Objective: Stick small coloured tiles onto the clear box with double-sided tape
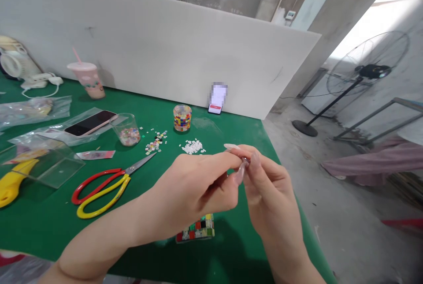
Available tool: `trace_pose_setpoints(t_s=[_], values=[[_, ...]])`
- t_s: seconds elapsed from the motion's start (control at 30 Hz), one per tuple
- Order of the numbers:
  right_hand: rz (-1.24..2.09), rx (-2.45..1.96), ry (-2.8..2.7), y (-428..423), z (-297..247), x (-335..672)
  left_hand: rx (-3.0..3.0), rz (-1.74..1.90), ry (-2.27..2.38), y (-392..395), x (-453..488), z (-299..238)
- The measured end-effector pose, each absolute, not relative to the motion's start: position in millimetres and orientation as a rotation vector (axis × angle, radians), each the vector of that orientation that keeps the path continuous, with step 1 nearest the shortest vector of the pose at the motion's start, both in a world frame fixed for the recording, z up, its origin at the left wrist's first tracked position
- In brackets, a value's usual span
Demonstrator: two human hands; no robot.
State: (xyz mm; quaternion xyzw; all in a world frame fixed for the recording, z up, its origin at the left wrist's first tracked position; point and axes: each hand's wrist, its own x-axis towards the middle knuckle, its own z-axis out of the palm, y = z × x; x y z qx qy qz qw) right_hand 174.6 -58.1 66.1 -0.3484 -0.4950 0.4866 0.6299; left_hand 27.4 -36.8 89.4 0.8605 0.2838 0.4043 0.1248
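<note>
Well to the right of the scissors [125, 173], the left hand [201, 182] and the right hand [269, 182] meet above the green tabletop [46, 220]. The grip of each is pinched, thumb against fingers, on one small glinting piece [245, 160] caught where the fingertips come together; it is too small and covered to tell what it is. Below and to the right of the scissors, a mosaic-covered piece [207, 227] in red, green, black and white squares shows partly from under the left hand. Beyond the scissors' blades lies a scatter of coloured chips [154, 144], and farther right of the tips sits a heap of white chips [193, 147]. A round mosaic cup [182, 121] stands upright past the scissors, to their right, and a lit phone [215, 108] leans beyond it against a white board [158, 46]. Just behind the scissors stands a clear plastic cup [128, 132] with chips in its bottom; a dark-screened phone [91, 122] lies flat farther back to its left. Left of the scissors are a clear box [64, 173] and a yellow tool [13, 184]; far behind them stands a pink drink cup [88, 80] with a straw.
</note>
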Motion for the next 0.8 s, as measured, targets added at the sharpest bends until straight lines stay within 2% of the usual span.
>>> trace_pose_setpoints(t_s=[0.67, 0.8], values=[[1.314, -0.701, -1.076, -60.5, 67.7, 175.5, 2.585, 1.069, 0.718, -35.6, 24.6, 87.8], [1.363, -0.743, -1.039, -63.6, 68.6, 176.5, 2.568, 1.139, 0.766, -37.7, 28.7, 88.9]])
